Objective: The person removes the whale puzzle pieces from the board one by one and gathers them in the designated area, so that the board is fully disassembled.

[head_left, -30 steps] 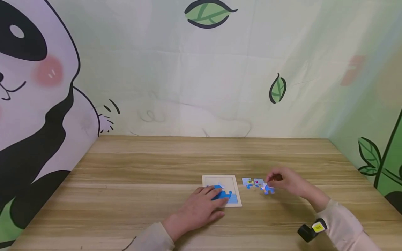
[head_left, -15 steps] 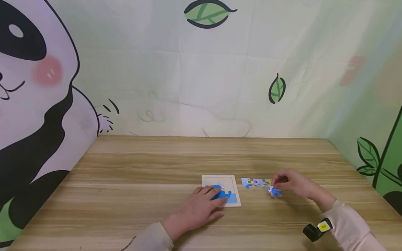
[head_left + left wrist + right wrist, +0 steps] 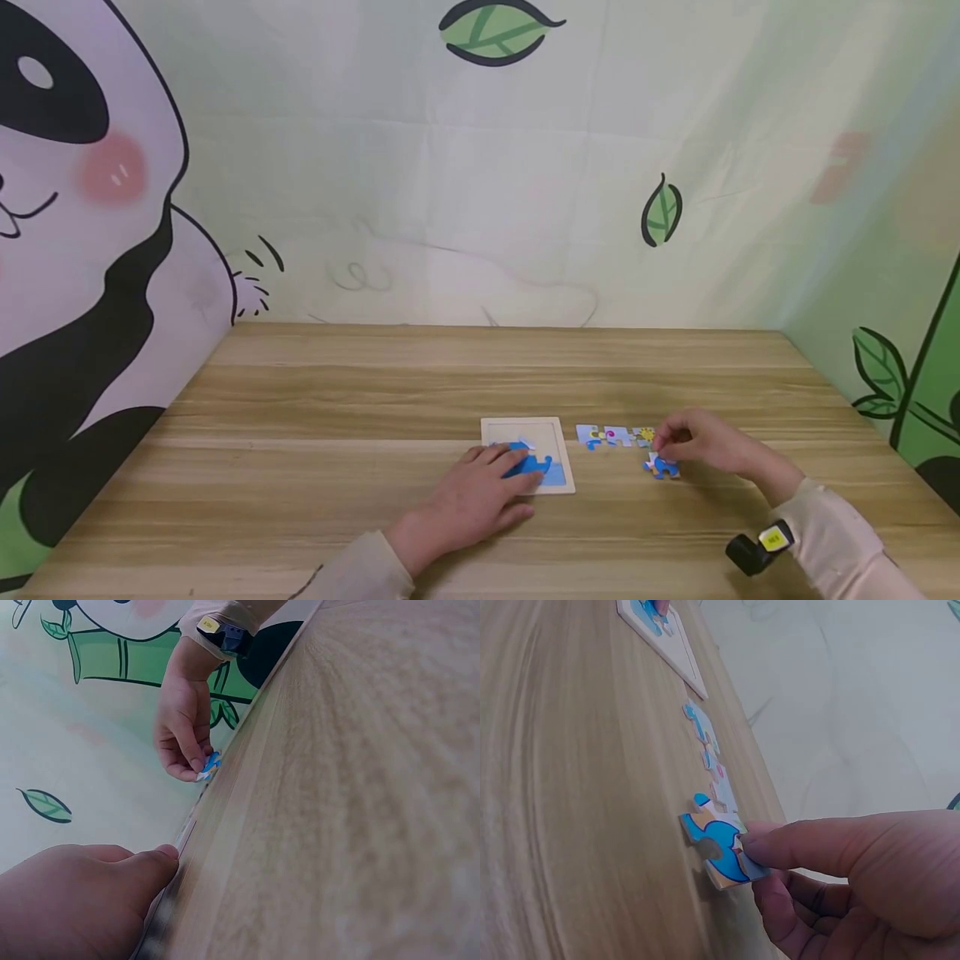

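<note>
The rear is bounded by a pale green-grey backdrop point(image 3: 420, 167), creased in places and marked with faint scribbles point(image 3: 358, 277). Two outlined green leaves point(image 3: 495, 35) are carried on its surface. A large cartoon panda point(image 3: 82, 242) is displayed at the left; leafy green plant artwork point(image 3: 881, 372) is displayed at the right. A wood-grained tabletop point(image 3: 375, 383) is set before the backdrop. Soft, diffuse light is spread across both.

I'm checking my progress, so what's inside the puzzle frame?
Blue pieces show in the near part of the frame, with bare backing at its far end. What lies under the left hand can't be seen.
</note>
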Demonstrator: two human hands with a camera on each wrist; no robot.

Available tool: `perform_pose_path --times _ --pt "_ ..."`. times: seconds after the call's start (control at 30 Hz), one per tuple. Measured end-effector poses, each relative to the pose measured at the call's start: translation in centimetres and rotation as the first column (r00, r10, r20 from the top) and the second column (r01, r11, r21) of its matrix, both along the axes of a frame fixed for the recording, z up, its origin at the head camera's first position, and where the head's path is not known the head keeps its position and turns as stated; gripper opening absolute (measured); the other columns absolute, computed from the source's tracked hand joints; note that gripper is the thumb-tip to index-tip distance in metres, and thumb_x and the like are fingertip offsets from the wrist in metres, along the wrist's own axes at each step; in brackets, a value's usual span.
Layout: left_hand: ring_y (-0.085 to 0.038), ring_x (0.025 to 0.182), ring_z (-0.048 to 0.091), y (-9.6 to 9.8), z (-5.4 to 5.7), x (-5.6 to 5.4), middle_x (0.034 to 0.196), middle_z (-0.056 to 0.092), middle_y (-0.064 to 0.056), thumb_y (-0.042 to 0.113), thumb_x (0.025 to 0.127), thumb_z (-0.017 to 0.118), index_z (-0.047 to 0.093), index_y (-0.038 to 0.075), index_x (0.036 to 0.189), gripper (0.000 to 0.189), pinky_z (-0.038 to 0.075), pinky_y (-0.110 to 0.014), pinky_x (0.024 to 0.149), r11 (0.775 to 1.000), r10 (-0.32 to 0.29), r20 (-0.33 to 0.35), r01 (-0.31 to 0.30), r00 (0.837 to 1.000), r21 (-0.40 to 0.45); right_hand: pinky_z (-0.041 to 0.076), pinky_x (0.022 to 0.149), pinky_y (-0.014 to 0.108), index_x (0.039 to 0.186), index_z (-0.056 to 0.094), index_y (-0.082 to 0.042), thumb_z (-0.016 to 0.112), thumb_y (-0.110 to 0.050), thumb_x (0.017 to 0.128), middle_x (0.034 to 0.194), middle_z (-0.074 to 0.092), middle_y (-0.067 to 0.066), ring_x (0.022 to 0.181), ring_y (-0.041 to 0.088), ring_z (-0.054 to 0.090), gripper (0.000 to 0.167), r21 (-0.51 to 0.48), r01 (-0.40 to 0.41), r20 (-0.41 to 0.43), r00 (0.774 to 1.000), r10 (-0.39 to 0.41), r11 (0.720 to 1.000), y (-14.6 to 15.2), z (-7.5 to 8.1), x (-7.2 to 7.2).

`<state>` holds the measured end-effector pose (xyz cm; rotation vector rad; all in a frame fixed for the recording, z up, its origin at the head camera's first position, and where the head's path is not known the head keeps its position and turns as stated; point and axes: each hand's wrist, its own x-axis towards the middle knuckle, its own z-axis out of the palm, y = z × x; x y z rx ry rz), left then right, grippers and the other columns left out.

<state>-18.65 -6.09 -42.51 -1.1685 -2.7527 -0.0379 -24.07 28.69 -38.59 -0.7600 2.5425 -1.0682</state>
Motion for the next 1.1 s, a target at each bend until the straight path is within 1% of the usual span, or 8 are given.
perform_pose_path --times 0.13,0.33,0.57,0.73,0.9,1.0,1.1 --pt "-0.024 0.133 0.047 -0.01 -0.01 0.02 0.145 0.050 -0.002 0.048 0.098 0.045 0.053 0.030 0.137 0.043 0.042 -0.043 0.107 1.000 0.002 -0.005 -0.002 1.000 -0.004 0.046 0.059 0.018 0.090 0.064 0.006 0.064 -0.002 0.087 0.081 0.064 0.004 0.068 -0.002 0.050 0.008 0.002 0.010 -0.001 1.000 -0.010 1.000 0.14 -0.39 -0.12" --pt "-0.024 0.133 0.047 -0.01 -0.01 0.01 0.146 0.050 -0.002 0.048 0.098 0.045 0.052 0.031 0.138 0.044 0.042 -0.043 0.107 1.000 0.002 -0.004 -0.002 1.000 -0.008 0.046 0.057 0.017 0.091 0.063 0.008 0.065 -0.002 0.086 0.083 0.065 0.008 0.067 -0.003 0.050 0.011 -0.014 0.022 -0.005 1.000 -0.022 1.000 0.11 -0.72 -0.05" --pt "-0.024 0.133 0.047 -0.06 0.00 0.03 0.146 0.049 -0.002 0.048 0.099 0.045 0.052 0.030 0.138 0.044 0.042 -0.043 0.107 1.000 0.000 0.003 0.000 1.000 -0.001 0.047 0.058 0.018 0.092 0.062 0.008 0.066 -0.003 0.086 0.082 0.063 0.006 0.068 -0.002 0.051 0.013 0.000 0.069 0.004 0.998 -0.069 0.998 0.09 -1.04 -0.07" --pt "-0.024 0.133 0.047 -0.05 -0.01 0.06 0.146 0.049 -0.002 0.048 0.098 0.046 0.052 0.030 0.138 0.044 0.042 -0.043 0.107 1.000 0.006 -0.007 -0.006 1.000 -0.005 0.047 0.059 0.018 0.092 0.062 0.004 0.068 -0.007 0.084 0.082 0.063 0.005 0.069 0.000 0.051 0.015 0.039 0.108 -0.027 0.994 -0.107 0.993 -0.05 -1.11 0.00" --pt "-0.024 0.133 0.047 -0.08 -0.02 0.06 0.146 0.049 -0.002 0.049 0.098 0.046 0.052 0.030 0.138 0.044 0.042 -0.043 0.107 1.000 0.004 -0.011 -0.004 1.000 -0.010 0.045 0.060 0.018 0.091 0.063 0.002 0.069 -0.009 0.084 0.081 0.063 0.004 0.070 0.001 0.050 0.015 0.071 0.132 -0.063 0.990 -0.128 0.989 -0.27 -1.09 0.18" --pt "-0.024 0.134 0.046 -0.08 -0.02 0.05 0.146 0.049 -0.002 0.049 0.098 0.046 0.051 0.030 0.138 0.045 0.041 -0.043 0.108 1.000 0.002 -0.002 -0.002 1.000 -0.012 0.045 0.061 0.018 0.092 0.063 0.002 0.069 -0.009 0.085 0.082 0.063 0.003 0.070 0.000 0.050 0.014 0.069 0.134 -0.069 0.989 -0.129 0.989 -0.30 -1.02 0.31" --pt "-0.025 0.134 0.046 -0.10 0.04 0.00 0.147 0.048 -0.003 0.049 0.097 0.047 0.051 0.030 0.138 0.046 0.041 -0.044 0.108 1.000 -0.001 0.004 0.001 1.000 -0.010 0.046 0.061 0.019 0.093 0.063 0.003 0.067 -0.009 0.086 0.081 0.063 0.004 0.070 0.001 0.051 0.013 0.047 0.134 -0.077 0.989 -0.130 0.990 -0.36 -0.66 0.47"
